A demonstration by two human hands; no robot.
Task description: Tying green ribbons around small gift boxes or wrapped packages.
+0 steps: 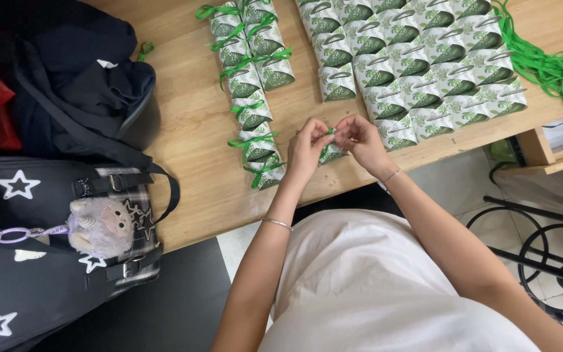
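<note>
My left hand (307, 149) and my right hand (360, 139) meet over the front of the wooden table (190, 130). Together they pinch a small green-and-white patterned paper box (329, 154) with a bit of green ribbon at its top. Left of my hands lies a column of several like boxes tied with green ribbon (250, 111). Behind my hands are rows of several untied boxes (412, 58).
A bundle of loose green ribbons (555, 68) lies at the table's right end. Dark bags (66, 91) cover the left side, one with white stars and a plush charm (102, 227). Black metal stool frames (542, 254) stand on the floor at the right.
</note>
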